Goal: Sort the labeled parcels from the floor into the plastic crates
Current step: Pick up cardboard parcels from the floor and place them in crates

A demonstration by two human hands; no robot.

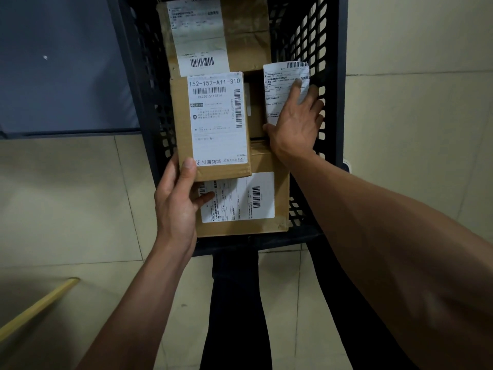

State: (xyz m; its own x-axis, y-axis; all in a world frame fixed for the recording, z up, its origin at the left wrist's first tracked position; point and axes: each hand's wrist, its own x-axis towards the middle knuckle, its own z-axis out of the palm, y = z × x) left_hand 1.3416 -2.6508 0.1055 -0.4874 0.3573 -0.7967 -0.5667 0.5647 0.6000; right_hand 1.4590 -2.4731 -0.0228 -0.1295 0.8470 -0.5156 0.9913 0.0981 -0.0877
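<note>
A black perforated plastic crate [330, 108] stands on the tiled floor and holds several labeled cardboard parcels. My left hand [177, 201] grips the near left corner of a brown parcel [213, 124] whose white label reads 152-152-A11-310; the thumb lies on top. That parcel sits over a wider labeled box [261, 209] at the crate's near end. My right hand [296, 124] lies with spread fingers on a small parcel with a white label [280, 86] against the crate's right wall. A larger labeled box [218, 36] fills the far end.
Beige floor tiles [80, 196] surround the crate. A dark grey surface [61, 70] lies to the crate's left. A yellow stick [37, 308] crosses the lower left corner. My dark trouser legs [237, 303] stand just before the crate's near rim.
</note>
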